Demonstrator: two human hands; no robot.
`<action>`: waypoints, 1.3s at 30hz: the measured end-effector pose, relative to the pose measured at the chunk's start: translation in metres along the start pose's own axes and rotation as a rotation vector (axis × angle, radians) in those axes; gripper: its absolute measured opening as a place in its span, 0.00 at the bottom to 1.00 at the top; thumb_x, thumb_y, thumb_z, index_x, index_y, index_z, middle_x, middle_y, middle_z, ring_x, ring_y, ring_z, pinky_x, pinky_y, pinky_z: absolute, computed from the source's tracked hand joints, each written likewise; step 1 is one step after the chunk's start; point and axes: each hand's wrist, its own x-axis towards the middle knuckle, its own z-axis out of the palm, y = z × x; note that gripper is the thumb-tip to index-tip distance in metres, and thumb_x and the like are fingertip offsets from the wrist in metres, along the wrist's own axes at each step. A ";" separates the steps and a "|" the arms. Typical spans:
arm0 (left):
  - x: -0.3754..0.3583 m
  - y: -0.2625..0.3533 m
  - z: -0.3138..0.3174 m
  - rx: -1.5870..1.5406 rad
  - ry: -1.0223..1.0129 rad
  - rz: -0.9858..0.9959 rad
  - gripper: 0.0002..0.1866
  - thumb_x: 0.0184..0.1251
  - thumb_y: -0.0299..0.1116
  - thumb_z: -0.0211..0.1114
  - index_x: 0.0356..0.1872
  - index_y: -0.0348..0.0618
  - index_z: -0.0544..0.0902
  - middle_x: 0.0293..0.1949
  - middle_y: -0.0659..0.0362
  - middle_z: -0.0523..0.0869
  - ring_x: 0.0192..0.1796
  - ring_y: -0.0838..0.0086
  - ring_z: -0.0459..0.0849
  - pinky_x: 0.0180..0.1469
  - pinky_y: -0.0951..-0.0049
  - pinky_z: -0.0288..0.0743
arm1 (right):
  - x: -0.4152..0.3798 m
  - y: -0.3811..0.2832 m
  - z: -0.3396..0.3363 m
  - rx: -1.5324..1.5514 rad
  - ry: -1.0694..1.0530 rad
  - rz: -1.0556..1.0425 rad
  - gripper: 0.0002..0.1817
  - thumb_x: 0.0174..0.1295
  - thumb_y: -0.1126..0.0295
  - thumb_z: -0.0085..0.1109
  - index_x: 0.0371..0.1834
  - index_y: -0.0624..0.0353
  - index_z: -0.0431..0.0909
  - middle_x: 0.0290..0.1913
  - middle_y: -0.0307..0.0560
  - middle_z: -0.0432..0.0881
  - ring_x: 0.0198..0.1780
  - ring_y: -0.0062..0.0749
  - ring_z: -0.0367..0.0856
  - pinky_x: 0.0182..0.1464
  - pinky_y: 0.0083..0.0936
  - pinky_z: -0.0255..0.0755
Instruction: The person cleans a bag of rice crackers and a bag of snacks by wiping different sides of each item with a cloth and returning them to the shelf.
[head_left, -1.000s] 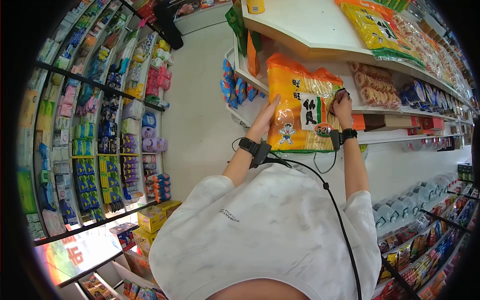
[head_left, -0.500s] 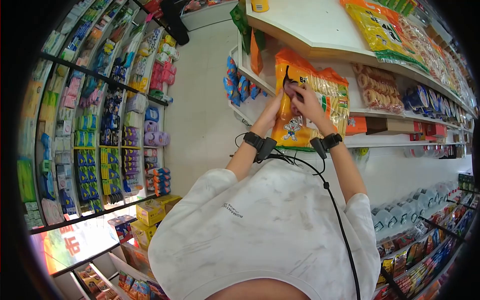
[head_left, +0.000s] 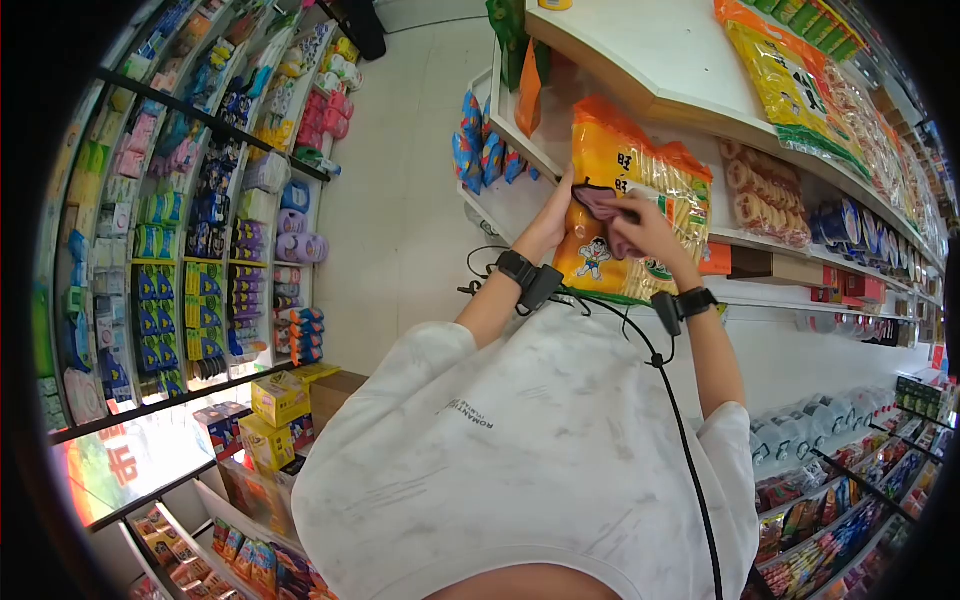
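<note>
Above and to the right of both grips we see a white, flat-topped shelf with a pale wooden edge (head_left: 640, 45); a careless turn that way could knock the load against it. Below the grips spreads a white, grey-smudged cloth shirt (head_left: 530, 440), on which we read "ROMANTIC"; the line under it is too small for us. Far below and left of the grips, a bright sign panel (head_left: 150, 455) carries red writing, one character of which looks like 市.

Between the grips is a large orange and clear plastic package of pale sticks (head_left: 655, 175). We read 旺旺 just above the right grip and see a cartoon figure printed below and left of it; the other lettering is partly covered. Well right of the grips lies a yellow plastic bag with a green end (head_left: 775, 80), its black characters unclear to us.

The left hand (head_left: 550, 222) clasps the package's left edge, fingers hidden behind. We judge the film slick, so a hard push from the front could make the package slip or swing. The right hand (head_left: 648, 225) pinches a mauve cloth with a black edge (head_left: 598, 203) against the front; dragging it could crease or tear the film. Below the grips, a thin black cable (head_left: 690, 450) could snag.
</note>
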 end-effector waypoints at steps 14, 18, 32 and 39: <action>0.021 -0.003 -0.016 -0.128 0.016 -0.034 0.34 0.79 0.64 0.42 0.66 0.47 0.74 0.55 0.58 0.84 0.56 0.72 0.82 0.57 0.68 0.79 | 0.049 -0.013 0.041 -0.166 0.190 0.028 0.22 0.60 0.72 0.58 0.59 0.62 0.80 0.45 0.62 0.74 0.48 0.56 0.76 0.54 0.40 0.72; 0.019 0.001 -0.015 -0.121 0.097 -0.095 0.34 0.76 0.66 0.45 0.63 0.48 0.77 0.51 0.59 0.85 0.49 0.73 0.85 0.52 0.69 0.80 | 0.018 -0.045 0.051 -0.249 0.095 -0.111 0.23 0.58 0.79 0.59 0.60 0.58 0.81 0.46 0.58 0.71 0.51 0.53 0.73 0.56 0.40 0.71; 0.044 0.007 -0.035 0.170 -0.042 -0.108 0.23 0.62 0.27 0.72 0.58 0.33 0.79 0.52 0.53 0.86 0.52 0.69 0.86 0.54 0.72 0.80 | -0.213 0.192 -0.057 -0.445 0.453 0.670 0.31 0.49 0.71 0.66 0.61 0.62 0.75 0.48 0.66 0.81 0.50 0.61 0.80 0.56 0.40 0.76; 0.083 0.022 -0.046 0.267 0.023 -0.072 0.24 0.58 0.23 0.72 0.57 0.28 0.77 0.49 0.49 0.87 0.48 0.66 0.88 0.51 0.72 0.81 | -0.273 0.070 -0.063 0.641 0.967 0.701 0.33 0.63 0.67 0.70 0.68 0.70 0.69 0.58 0.54 0.80 0.58 0.35 0.80 0.58 0.29 0.75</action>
